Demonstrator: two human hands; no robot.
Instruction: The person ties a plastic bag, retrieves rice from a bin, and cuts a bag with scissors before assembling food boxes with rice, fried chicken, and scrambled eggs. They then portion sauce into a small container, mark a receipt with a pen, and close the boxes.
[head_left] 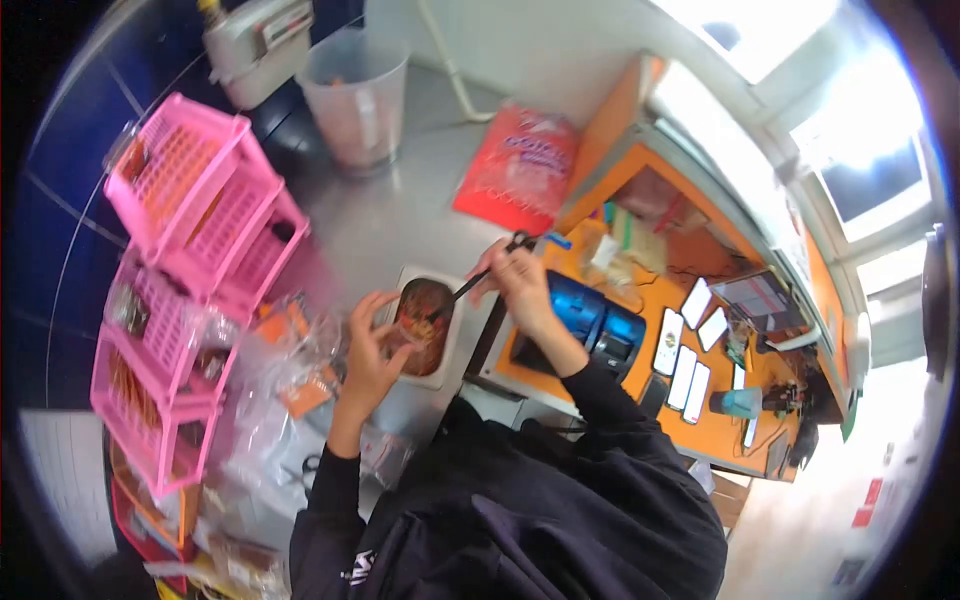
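Note:
A metal pan [447,350] of reddish-brown food [424,310] sits on the steel counter in front of me. My left hand [372,352] reaches over the pan's left side, thumb and fingers apart and curved. A glossy, see-through patch shows beside its fingertips, blurred against the food; I cannot tell whether it is in the hand. On the other side, my right hand [520,288] is closed around a long, dark utensil [470,286]. Its thin end points down at the pan's right rim, and its thicker black end sticks out above my fingers.
Pink stacked baskets [225,285] and clear plastic bags [270,410] crowd the left. A clear pitcher [355,110] and a red packet [520,168] stand farther back. Rightward, an orange desk [640,310] bears a blue-black machine [575,310] and several phones [684,377].

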